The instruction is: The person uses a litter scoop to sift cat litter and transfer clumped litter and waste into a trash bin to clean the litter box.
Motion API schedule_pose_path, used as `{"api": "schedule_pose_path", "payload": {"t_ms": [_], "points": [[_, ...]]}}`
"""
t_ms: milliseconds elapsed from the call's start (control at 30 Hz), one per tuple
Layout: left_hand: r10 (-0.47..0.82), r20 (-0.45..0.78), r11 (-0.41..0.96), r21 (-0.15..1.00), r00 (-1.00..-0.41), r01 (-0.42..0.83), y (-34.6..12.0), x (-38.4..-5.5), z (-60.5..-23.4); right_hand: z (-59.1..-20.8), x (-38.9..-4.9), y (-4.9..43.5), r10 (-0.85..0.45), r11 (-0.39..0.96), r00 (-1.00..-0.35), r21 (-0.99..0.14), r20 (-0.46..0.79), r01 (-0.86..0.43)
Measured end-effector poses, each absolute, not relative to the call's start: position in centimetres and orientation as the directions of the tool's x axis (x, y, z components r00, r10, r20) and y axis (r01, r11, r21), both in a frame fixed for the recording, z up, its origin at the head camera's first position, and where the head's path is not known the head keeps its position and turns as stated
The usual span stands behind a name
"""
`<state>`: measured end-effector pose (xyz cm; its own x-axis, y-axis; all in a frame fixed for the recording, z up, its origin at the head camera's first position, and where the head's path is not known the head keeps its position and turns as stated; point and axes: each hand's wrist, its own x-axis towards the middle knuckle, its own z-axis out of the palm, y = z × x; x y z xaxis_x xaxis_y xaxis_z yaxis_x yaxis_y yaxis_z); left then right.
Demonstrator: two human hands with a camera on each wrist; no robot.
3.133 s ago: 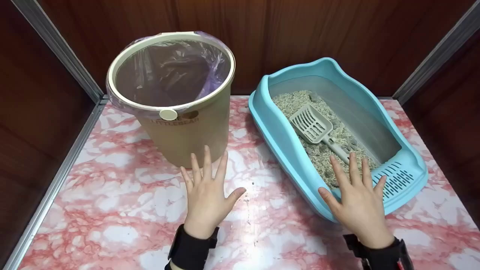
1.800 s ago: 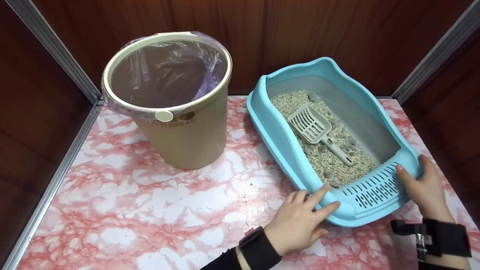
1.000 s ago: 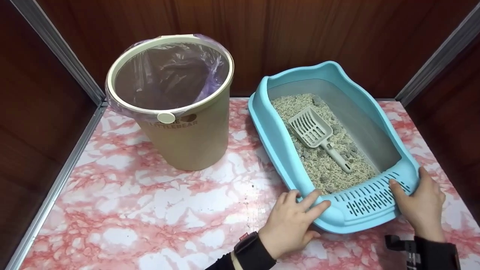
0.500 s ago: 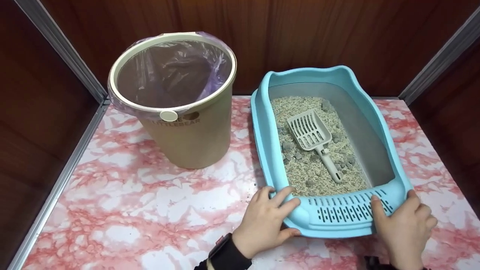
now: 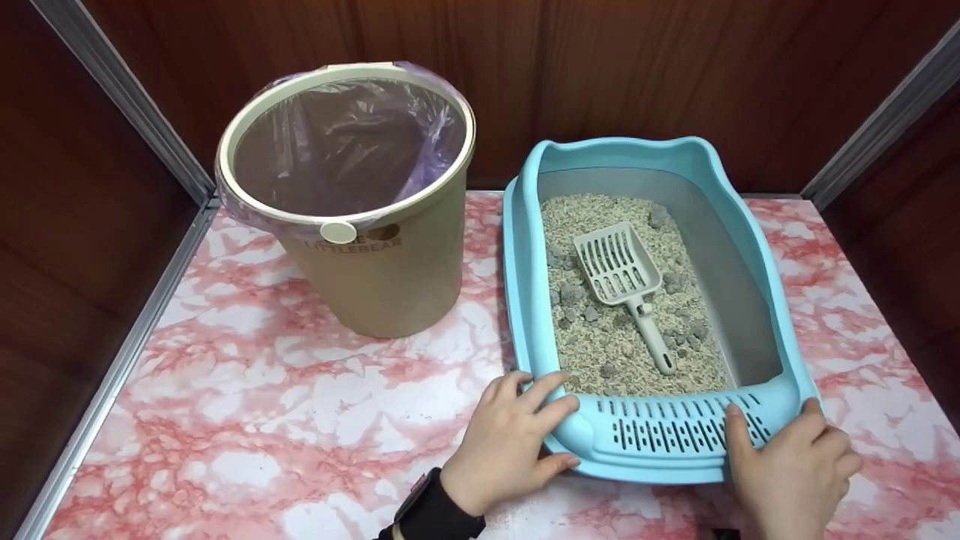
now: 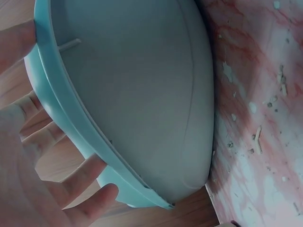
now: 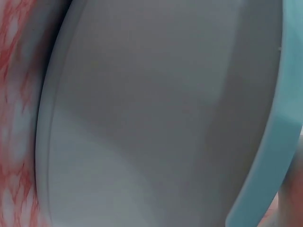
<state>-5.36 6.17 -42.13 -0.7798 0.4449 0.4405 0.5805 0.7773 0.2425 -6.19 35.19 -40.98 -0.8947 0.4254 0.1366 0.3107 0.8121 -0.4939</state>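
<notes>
A blue cat litter box (image 5: pixel 772 277) with a grey base stands on the table, its slotted front panel facing me. Beige litter (image 5: pixel 600 360) with grey clumps fills its bottom, and a grey slotted litter scoop (image 5: pixel 621 262) lies on top, handle toward me. My left hand (image 5: pixel 506 442) grips the front left corner, fingers over the rim and thumb low at the front edge. At the front right corner my right hand (image 5: pixel 791 469) holds the rim, thumb on the slotted panel and fingers around the side. The left wrist view shows fingers (image 6: pixel 78 182) along the blue rim.
A beige trash bin (image 5: pixel 382 292) lined with a thin purple bag (image 5: pixel 435 150) stands left of the litter box. Small crumbs (image 6: pixel 258 137) lie on the red and white marbled tabletop (image 5: pixel 247 420). Dark wood panels (image 5: pixel 510 90) enclose the back and sides.
Both hands have gone from hovering spread to holding the litter box's front corners. The box's front has swung left, so it sits straighter, and the scoop has turned with it.
</notes>
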Motion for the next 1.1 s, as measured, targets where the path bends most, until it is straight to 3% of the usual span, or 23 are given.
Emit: {"api": "schedule_pose_path", "payload": {"t_ms": [300, 433, 500, 600, 700, 867, 1100], "points": [[0.481, 0.374, 0.758, 0.278, -0.793, 0.59, 5.5, -5.7, -40.4, -40.6, -5.7, 36.0, 0.407, 0.764, -0.903, -0.594, 0.137, 0.254], [0.379, 0.425, 0.781, 0.331, -0.822, 0.53, 3.0, -6.9, -37.9, -40.7, -5.2, 35.9, 0.422, 0.708, -0.884, -0.682, 0.2, 0.183], [0.284, 0.552, 0.809, 0.302, -0.784, 0.505, 1.0, -7.8, -36.3, -40.8, -5.1, 35.8, 0.428, 0.687, -0.873, -0.711, 0.232, 0.149], [0.114, 0.739, 0.862, 0.259, -0.664, 0.436, -2.6, -8.9, -33.9, -41.0, -4.9, 35.4, 0.412, 0.675, -0.857, -0.735, 0.31, 0.058], [-0.013, 0.8, 0.9, 0.27, -0.6, 0.341, -5.8, -9.6, -31.9, -41.3, -4.9, 35.0, 0.356, 0.681, -0.836, -0.728, 0.417, -0.072], [-0.091, 0.75, 0.935, 0.292, -0.656, 0.204, -9.7, -10.3, -30.3, -41.8, -5.0, 34.3, 0.208, 0.693, -0.818, -0.671, 0.537, -0.264], [-0.093, 0.728, 0.932, 0.303, -0.679, 0.198, -12.5, -11.5, -30.5, -42.6, -4.8, 33.6, 0.106, 0.72, -0.884, -0.648, 0.455, -0.248]]}}
